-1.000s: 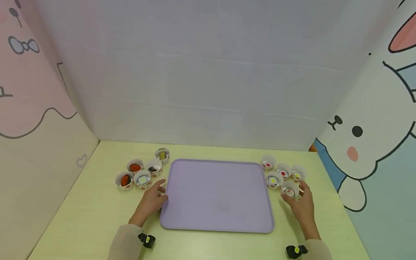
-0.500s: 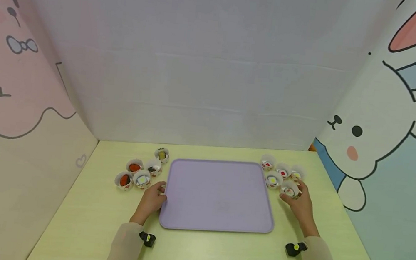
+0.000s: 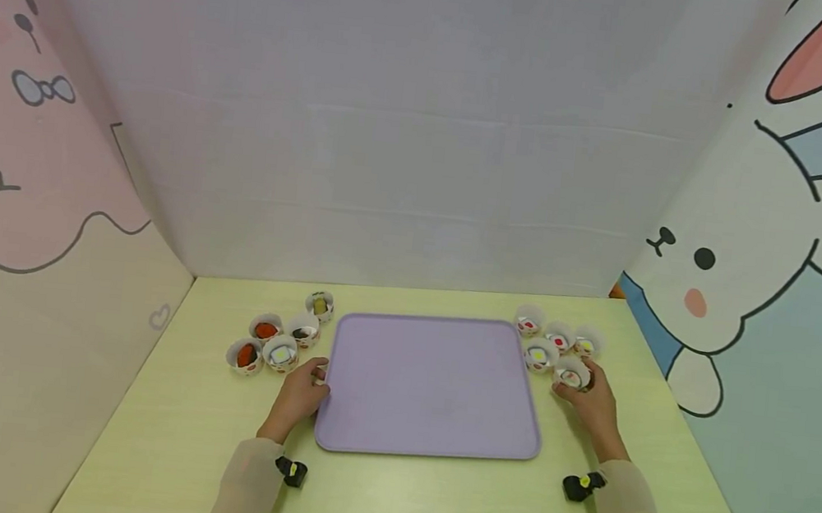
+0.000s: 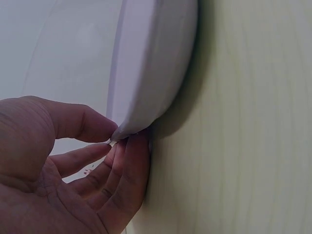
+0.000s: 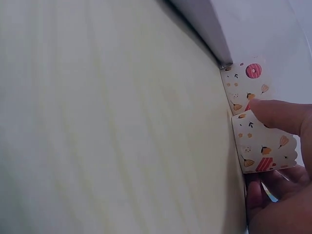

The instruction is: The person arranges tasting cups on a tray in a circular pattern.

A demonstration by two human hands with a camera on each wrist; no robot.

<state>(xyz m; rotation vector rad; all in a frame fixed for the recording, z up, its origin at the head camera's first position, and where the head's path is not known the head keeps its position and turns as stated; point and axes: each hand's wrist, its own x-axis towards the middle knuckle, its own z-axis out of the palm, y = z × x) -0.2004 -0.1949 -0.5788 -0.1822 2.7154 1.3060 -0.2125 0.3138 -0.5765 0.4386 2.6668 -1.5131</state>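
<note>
Lower left, the left grip [image 3: 299,397] pinches the tray [image 3: 435,387] rim; lower right, the right grip [image 3: 595,406] holds a cup [image 3: 570,377].

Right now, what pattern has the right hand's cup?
The cup is white with small orange and red pictures; the right wrist view shows it best.

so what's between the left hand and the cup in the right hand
In the head view, the purple tray, pinched by the left hand, then a strip of bare table.
</note>
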